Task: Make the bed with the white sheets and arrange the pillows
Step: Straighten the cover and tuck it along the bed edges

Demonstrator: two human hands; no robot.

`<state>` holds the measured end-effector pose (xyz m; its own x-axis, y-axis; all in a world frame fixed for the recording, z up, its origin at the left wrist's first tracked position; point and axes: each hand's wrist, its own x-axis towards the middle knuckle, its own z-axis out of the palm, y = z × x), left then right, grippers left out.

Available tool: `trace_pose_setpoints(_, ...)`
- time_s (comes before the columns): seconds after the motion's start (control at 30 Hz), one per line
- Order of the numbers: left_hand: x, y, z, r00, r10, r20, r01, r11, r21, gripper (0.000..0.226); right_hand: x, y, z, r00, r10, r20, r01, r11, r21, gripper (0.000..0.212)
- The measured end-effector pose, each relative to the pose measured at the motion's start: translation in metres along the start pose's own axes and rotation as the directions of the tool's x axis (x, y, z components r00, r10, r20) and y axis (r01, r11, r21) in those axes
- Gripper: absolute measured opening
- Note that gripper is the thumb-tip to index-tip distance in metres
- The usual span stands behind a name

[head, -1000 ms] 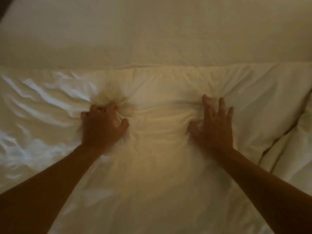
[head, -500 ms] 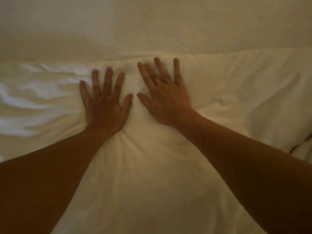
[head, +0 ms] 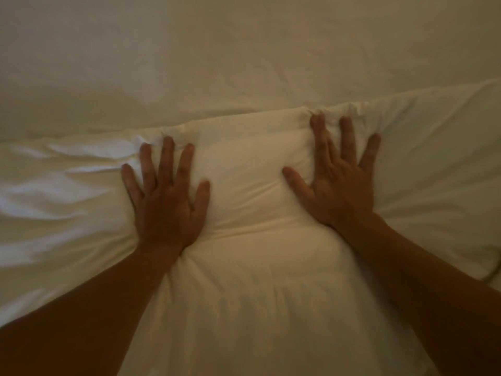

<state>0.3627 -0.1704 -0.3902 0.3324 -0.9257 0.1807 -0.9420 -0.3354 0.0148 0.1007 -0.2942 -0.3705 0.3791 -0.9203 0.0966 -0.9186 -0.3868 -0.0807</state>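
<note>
We judge the task partly done. A smooth, matte white sheet (head: 244, 55) covers the bed from 10 to 2 o'clock. The padded bedding (head: 252, 191) lies across the centre, its far edge touching that sheet; we cannot tell whether it is a pillow or a duvet. The left hand (head: 165, 210) at 8 o'clock and the right hand (head: 341, 191) at 3 o'clock press flat on it, fingers straight and spread, gripping nothing. The filling bulges soft and rounded between them. Thin, glossy creases (head: 54, 191) remain at the 9 o'clock edge. Smoothing these and arranging the pillows appears to be left.
</note>
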Motion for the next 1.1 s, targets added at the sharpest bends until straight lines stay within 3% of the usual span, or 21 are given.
trace_pose_setpoints(0.17,0.003,-0.001,0.0,1.0,0.018,-0.022,-0.018,1.0,-0.02,0.067,-0.001,-0.002,-0.003,1.0,0.012,0.011,-0.012,1.0,0.024,0.095)
trace_pose_setpoints(0.4,0.011,-0.004,-0.026,0.984,0.026,0.177,-0.027,1.0,0.0,0.074,-0.041,0.011,-0.063,0.984,-0.089,0.151,0.039,0.951,0.306,0.1)
trace_pose_setpoints(0.5,0.009,-0.001,-0.046,0.969,0.017,0.247,-0.01,1.0,-0.028,0.081,-0.096,0.037,-0.094,0.972,-0.188,0.138,0.16,0.969,0.189,0.089)
trace_pose_setpoints(0.63,-0.033,0.043,-0.079,0.974,0.124,0.188,-0.085,0.975,-0.205,0.071,-0.135,0.105,-0.133,0.968,-0.225,0.106,0.217,0.973,0.082,0.067)
trace_pose_setpoints(0.77,-0.102,0.123,-0.114,0.944,0.329,-0.01,-0.29,0.816,-0.5,0.056,-0.148,0.191,-0.163,0.97,-0.232,0.07,0.234,0.972,-0.023,0.054)
trace_pose_setpoints(0.83,-0.13,0.168,-0.125,0.902,0.405,-0.152,-0.422,0.746,-0.515,0.041,-0.147,0.231,-0.17,0.958,-0.257,0.131,0.266,0.962,-0.056,0.058)
trace_pose_setpoints(0.9,-0.15,0.211,-0.135,0.872,0.445,-0.204,-0.478,0.68,-0.556,0.035,-0.143,0.256,-0.173,0.917,-0.342,0.206,0.362,0.93,-0.067,0.077)
trace_pose_setpoints(1.0,-0.172,0.274,-0.144,0.9,0.427,-0.087,-0.39,0.7,-0.598,0.036,-0.141,0.276,-0.174,0.865,-0.431,0.258,0.462,0.884,-0.07,0.089)
trace_pose_setpoints(1.1,-0.188,0.314,-0.149,0.9,0.368,0.234,-0.182,0.804,-0.566,0.054,-0.139,0.282,-0.185,0.881,-0.38,0.283,0.414,0.908,-0.069,0.09)
